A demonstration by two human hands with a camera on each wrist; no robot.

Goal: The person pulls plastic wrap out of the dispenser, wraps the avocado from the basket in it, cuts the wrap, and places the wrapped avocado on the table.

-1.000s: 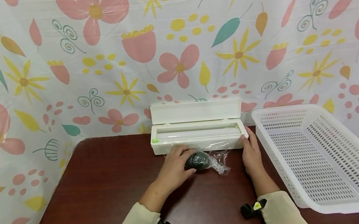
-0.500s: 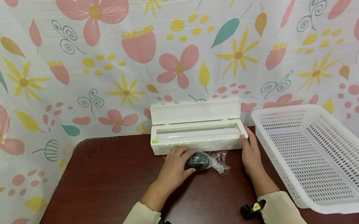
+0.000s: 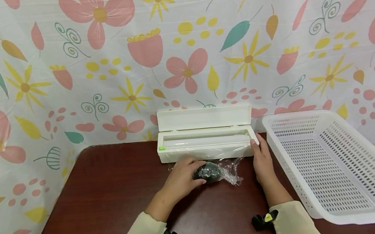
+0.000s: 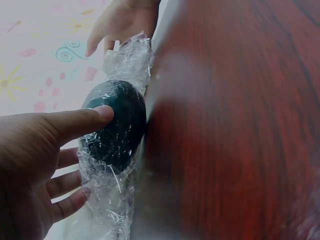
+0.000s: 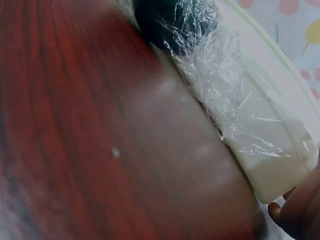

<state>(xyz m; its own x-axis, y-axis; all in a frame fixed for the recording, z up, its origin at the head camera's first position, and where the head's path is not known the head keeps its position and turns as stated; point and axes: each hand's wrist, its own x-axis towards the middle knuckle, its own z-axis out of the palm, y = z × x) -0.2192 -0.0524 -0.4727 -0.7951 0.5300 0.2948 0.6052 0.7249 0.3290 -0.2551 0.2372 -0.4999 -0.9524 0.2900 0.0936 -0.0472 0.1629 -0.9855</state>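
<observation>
A dark green, egg-shaped thing like an avocado (image 3: 210, 172) lies on its side, wrapped in crinkled cling film (image 3: 230, 174). My left hand (image 3: 180, 178) grips its left end; in the left wrist view the thumb (image 4: 102, 114) presses on its side. Just behind is a long white cling film dispenser (image 3: 206, 153) with its lid raised and a film roll (image 3: 208, 140) inside. Film still stretches from the dispenser's front to the wrapped thing. At the dispenser's right end, my right hand (image 3: 263, 162) holds the corner, thumb in front. The left fingertips are partly hidden behind film.
A white perforated plastic basket (image 3: 322, 170) stands right of my right forearm. The dark red wooden table (image 3: 113, 198) extends to the left and in front. A flower-patterned curtain (image 3: 182, 26) hangs close behind the dispenser.
The wrapped avocado-like thing has shifted slightly right and towards me in my left hand, and its film end has moved with it. My right hand keeps its hold on the dispenser.
</observation>
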